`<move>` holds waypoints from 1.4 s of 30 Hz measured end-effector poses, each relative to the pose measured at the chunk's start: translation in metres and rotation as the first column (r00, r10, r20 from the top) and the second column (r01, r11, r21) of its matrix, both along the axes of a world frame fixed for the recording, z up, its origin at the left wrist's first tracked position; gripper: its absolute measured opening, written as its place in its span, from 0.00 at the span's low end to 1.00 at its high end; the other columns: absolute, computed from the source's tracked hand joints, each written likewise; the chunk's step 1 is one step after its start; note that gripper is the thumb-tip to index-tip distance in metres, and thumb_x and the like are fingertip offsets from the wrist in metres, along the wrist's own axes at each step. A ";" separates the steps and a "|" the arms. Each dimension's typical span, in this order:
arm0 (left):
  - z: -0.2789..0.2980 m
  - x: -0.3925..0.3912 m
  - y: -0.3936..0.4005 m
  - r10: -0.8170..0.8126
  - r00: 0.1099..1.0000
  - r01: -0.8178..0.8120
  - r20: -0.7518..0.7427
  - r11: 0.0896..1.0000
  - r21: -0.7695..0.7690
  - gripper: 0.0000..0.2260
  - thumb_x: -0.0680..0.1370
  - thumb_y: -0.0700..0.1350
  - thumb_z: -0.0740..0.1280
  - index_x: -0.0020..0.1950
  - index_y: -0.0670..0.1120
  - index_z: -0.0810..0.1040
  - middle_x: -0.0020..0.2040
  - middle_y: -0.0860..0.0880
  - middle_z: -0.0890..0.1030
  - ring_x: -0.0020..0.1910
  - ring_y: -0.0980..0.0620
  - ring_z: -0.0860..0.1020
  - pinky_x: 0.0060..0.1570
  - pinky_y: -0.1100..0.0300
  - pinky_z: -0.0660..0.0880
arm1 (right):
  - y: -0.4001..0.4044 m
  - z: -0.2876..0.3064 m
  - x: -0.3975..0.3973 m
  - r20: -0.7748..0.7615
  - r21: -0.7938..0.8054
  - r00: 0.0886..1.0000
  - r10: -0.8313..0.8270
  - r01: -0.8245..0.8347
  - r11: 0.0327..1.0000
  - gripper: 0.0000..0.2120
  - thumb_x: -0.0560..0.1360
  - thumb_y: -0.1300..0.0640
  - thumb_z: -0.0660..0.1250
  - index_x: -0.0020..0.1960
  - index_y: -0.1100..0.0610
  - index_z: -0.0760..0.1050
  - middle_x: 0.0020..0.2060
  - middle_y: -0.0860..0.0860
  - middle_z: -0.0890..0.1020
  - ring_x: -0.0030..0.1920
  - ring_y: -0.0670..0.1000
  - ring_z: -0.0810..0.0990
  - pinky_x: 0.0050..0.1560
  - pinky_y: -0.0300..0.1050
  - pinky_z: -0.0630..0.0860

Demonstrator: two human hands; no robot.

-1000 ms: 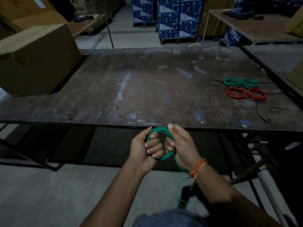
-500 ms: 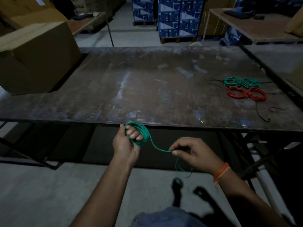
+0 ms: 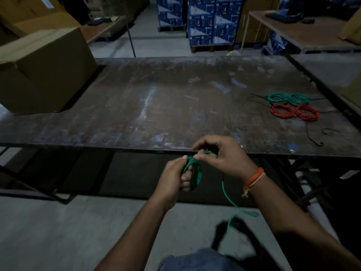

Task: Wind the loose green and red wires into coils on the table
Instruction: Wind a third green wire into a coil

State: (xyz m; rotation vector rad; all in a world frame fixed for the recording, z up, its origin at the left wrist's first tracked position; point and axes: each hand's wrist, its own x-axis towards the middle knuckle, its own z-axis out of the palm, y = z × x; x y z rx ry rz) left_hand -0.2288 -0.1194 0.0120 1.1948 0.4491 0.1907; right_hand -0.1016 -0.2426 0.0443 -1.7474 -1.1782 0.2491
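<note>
In front of the table's near edge my left hand (image 3: 176, 176) grips a small coil of green wire (image 3: 197, 173). My right hand (image 3: 220, 155) pinches the same wire at the top of the coil, touching the left hand. The loose green tail (image 3: 226, 192) hangs under my right wrist down toward the floor. On the dark table (image 3: 156, 106) at the right lie two wound green coils (image 3: 288, 98) and, just in front of them, two red coils (image 3: 295, 112).
A large cardboard box (image 3: 41, 69) stands on the table's left end. Thin black wires (image 3: 312, 133) trail near the coils at the right. Stacked blue cartons (image 3: 207, 22) and another table (image 3: 304, 34) stand behind. Metal frame bars run under the table.
My right hand, which had drawn the wire out to the right, has come back up to the coil in my left hand. Both hands sit further right than half a second ago.
</note>
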 end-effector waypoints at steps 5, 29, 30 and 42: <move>0.005 -0.002 -0.005 -0.089 0.990 0.116 0.108 0.952 -0.284 0.16 0.81 0.53 0.59 0.39 0.43 0.72 0.24 0.53 0.57 0.19 0.59 0.53 0.23 0.68 0.50 | 0.007 -0.034 -0.011 -0.153 0.036 0.977 -0.145 0.152 0.988 0.09 0.79 0.49 0.68 0.48 0.54 0.80 0.40 0.49 0.83 0.42 0.45 0.80 0.47 0.50 0.78; 0.007 -0.008 0.003 -0.130 0.991 0.133 0.032 0.945 -0.299 0.23 0.84 0.54 0.55 0.35 0.43 0.74 0.23 0.51 0.58 0.21 0.55 0.56 0.27 0.59 0.59 | 0.039 -0.070 -0.058 -0.423 -0.015 0.663 -0.618 0.677 0.736 0.36 0.75 0.31 0.50 0.33 0.64 0.72 0.25 0.59 0.75 0.28 0.52 0.71 0.33 0.58 0.71; 0.008 -0.009 0.007 -0.141 0.990 0.141 0.021 0.936 -0.323 0.22 0.83 0.54 0.55 0.35 0.44 0.73 0.23 0.52 0.58 0.20 0.55 0.56 0.27 0.59 0.59 | 0.043 -0.071 -0.059 -0.405 -0.021 0.663 -0.629 0.681 0.732 0.36 0.75 0.31 0.50 0.33 0.64 0.71 0.25 0.60 0.74 0.28 0.53 0.70 0.33 0.59 0.71; 0.002 -0.012 0.054 -0.197 0.976 0.207 0.088 0.745 -0.634 0.16 0.80 0.50 0.56 0.34 0.48 0.69 0.21 0.55 0.59 0.17 0.58 0.58 0.21 0.63 0.57 | 0.082 -0.072 -0.067 -0.315 -0.032 0.687 -0.655 0.682 0.730 0.32 0.78 0.32 0.50 0.30 0.57 0.64 0.24 0.54 0.70 0.28 0.53 0.68 0.31 0.59 0.70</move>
